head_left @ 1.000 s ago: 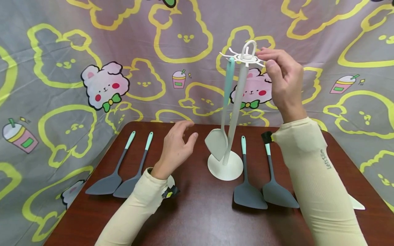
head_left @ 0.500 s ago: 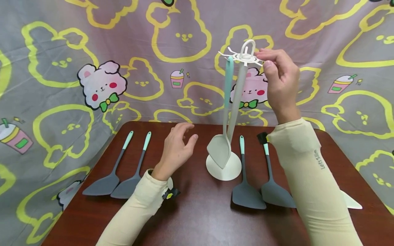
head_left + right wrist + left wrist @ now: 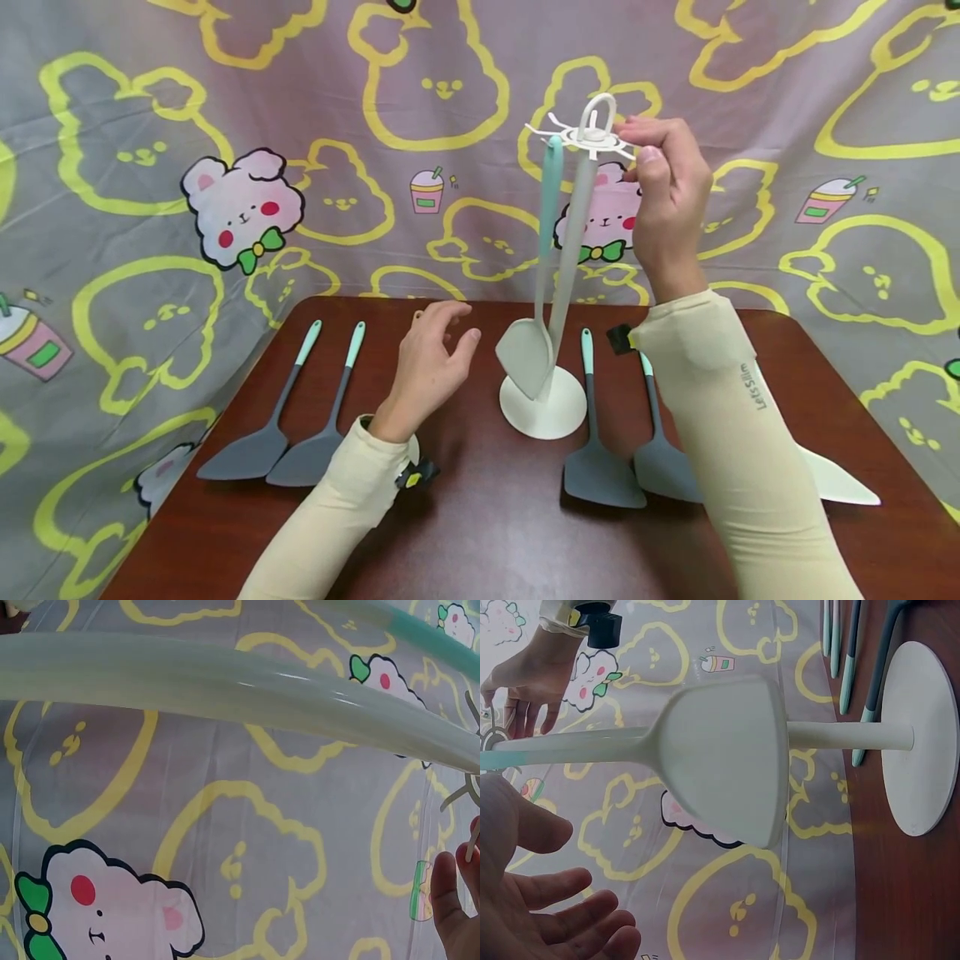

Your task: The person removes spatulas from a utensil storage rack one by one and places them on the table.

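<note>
A white utensil stand with a round base and a ring of hooks stands on the table. From one hook hangs a pale grey spatula with a mint handle, its blade in front of the post. My right hand is up at the ring, thumb and fingertips pinching a hook on its right side; the right wrist view catches only part of that hand at its edge. Left of the stand, my left hand hovers with relaxed, spread fingers, holding nothing. In the left wrist view, the blade is beside it.
Two dark grey spatulas lie at the table's left. Another two lie right of the base, one partly behind my right sleeve. A white blade shows beyond that sleeve. A patterned curtain hangs behind the table.
The hanging spatula has swung right across the base, then back left. My right hand stays at the ring, shifting slightly left in view. The left hand has hardly moved.
</note>
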